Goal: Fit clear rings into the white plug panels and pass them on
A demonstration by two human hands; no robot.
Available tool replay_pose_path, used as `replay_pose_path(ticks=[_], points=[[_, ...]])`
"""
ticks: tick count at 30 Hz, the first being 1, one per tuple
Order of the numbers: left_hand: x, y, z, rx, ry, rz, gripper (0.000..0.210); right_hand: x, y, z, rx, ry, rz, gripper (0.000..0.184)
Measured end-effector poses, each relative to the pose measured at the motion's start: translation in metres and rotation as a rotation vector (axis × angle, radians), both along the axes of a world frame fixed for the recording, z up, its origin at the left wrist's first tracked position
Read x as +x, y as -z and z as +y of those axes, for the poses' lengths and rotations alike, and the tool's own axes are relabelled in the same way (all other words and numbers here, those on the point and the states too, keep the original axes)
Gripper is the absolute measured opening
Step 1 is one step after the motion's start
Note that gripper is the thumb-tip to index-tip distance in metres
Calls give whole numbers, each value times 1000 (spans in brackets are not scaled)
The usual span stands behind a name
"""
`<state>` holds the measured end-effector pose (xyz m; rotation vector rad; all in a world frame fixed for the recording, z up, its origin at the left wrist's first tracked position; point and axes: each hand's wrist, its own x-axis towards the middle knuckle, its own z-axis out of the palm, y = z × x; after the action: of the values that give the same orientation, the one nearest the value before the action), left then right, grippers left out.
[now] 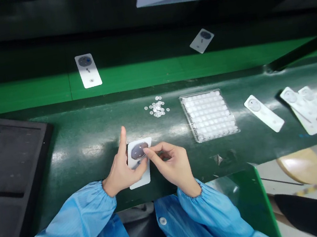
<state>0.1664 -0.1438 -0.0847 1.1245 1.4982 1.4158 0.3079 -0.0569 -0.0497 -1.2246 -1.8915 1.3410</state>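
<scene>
My left hand [122,171] grips a white phone back cover [140,180] by its left side. The thumb lies across the cover's face, and the index finger points away from it. Near the cover's upper end is a dark round camera area [138,151]. At the right edge of that area, the thumb and index finger of my right hand [170,162] are pinched together. Whatever they hold, if anything, is too small to make out. Beyond the hands lies a loose pile of small clear discs [157,108] on the green work surface [88,133].
Right of the pile sits a clear plastic tray [209,115] with rows of white round pieces. More white covers lie farther right [264,113] and on the bright green belt [89,71] behind. A black tray [15,149] stands at left; a stool [301,167] is at lower right.
</scene>
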Motion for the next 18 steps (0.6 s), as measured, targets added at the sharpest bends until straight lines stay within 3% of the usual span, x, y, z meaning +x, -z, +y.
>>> replay_pose_path(ticks=[5, 11, 14, 18], points=[[-2, -5, -2, 21, -3, -230, 97, -3, 2, 10, -148, 49, 140, 44], [-4, -13, 9, -217, -91, -477, 87, -3, 21, 20, -538, -158, 265, 53], [-4, -17, 15, -249, -78, -599, 74, -1, 28, 18, -554, -149, 336, 46], [-4, -19, 15, -239, -87, -575, 48, -1, 36, 13, -471, -132, 382, 41]])
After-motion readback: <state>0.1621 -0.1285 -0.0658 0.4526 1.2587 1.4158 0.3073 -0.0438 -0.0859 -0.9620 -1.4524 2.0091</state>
